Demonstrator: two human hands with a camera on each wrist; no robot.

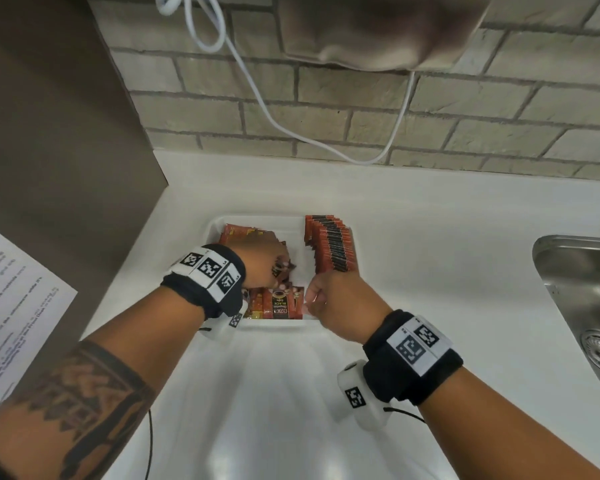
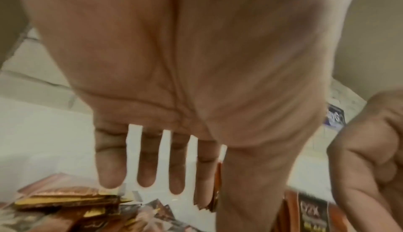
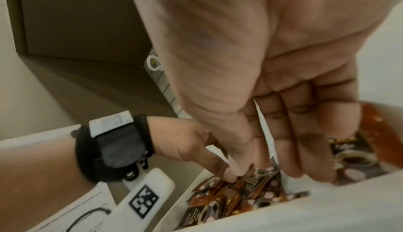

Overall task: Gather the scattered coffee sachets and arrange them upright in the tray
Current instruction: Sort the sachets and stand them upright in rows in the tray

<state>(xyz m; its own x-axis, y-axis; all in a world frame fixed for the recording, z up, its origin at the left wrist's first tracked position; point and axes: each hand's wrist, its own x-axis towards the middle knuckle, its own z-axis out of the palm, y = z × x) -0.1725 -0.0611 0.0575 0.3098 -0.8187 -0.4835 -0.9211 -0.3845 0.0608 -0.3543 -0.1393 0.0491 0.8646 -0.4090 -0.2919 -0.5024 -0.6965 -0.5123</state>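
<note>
A white tray (image 1: 264, 219) sits on the white counter. Its left part holds loose red-brown coffee sachets (image 1: 281, 304) lying flat and jumbled. An upright row of sachets (image 1: 333, 244) fills the right part. My left hand (image 1: 274, 268) reaches into the loose pile. In the left wrist view my left hand (image 2: 216, 201) pinches a few sachets (image 2: 218, 184) edge-on between thumb and index finger. My right hand (image 1: 312, 299) is at the near end of the upright row. In the right wrist view its thumb and fingers pinch a thin white tray divider (image 3: 265, 129), beside the frontmost upright sachet (image 3: 357, 154).
A steel sink (image 1: 582, 299) lies at the right of the counter. A white cable (image 1: 257, 81) hangs down the brick wall behind the tray. A printed sheet (image 1: 11, 306) and a brown cabinet panel (image 1: 49, 133) stand to the left.
</note>
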